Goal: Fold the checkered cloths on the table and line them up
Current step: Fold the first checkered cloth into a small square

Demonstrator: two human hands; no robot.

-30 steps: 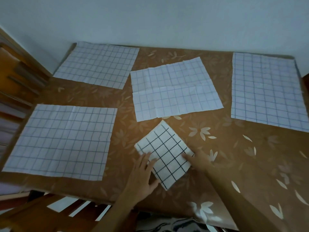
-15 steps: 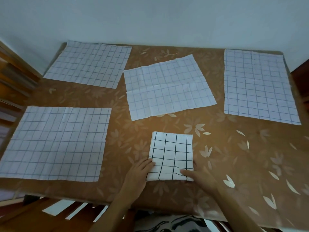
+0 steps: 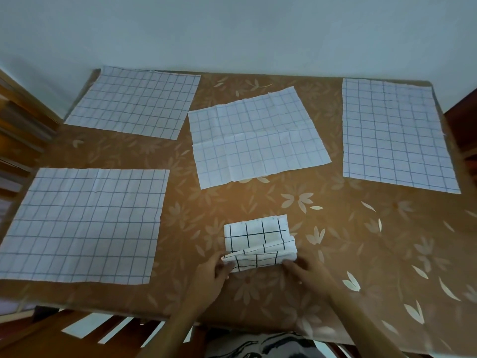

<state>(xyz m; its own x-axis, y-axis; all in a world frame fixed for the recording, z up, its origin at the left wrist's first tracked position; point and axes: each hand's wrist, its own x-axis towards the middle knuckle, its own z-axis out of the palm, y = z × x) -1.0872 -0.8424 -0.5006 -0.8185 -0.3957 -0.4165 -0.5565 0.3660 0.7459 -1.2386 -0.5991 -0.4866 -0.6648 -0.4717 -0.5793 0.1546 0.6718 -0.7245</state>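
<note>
Task is early on, by the look of it. Only one piece is being worked: the small cloth (image 3: 258, 239), w/ a bold dark grid. It lies near the front edge of the surface (image 3: 361, 241), roughly mid-width, as a compact multi-layer packet. Its near edge is raised off the surface & curled over toward the far side, so another fold looks half made & not yet pressed flat. The left hand (image 3: 211, 272) has its grip clamped on the near-left corner, fingers curled round the fabric. The right hand (image 3: 307, 272) pinches the near-right corner w/ its fingertips, grip closed on the same edge.

Left to do, judging from the layout: four pieces lie fully spread & unfolded, i.e. the near-left cloth (image 3: 85, 226), far-left cloth (image 3: 134, 102), centre cloth (image 3: 255, 135) (creased, slightly skewed) & far-right cloth (image 3: 392, 133). All are well apart from each other & from the packet. No row of folded pieces exists, so lining up hasn't begun; approx one of five is in progress.

Writing: none readable. No brand, tag or label shows on any cloth, only grid lines. The surface cover carries a pale flower-and-leaf print, no text.
</note>
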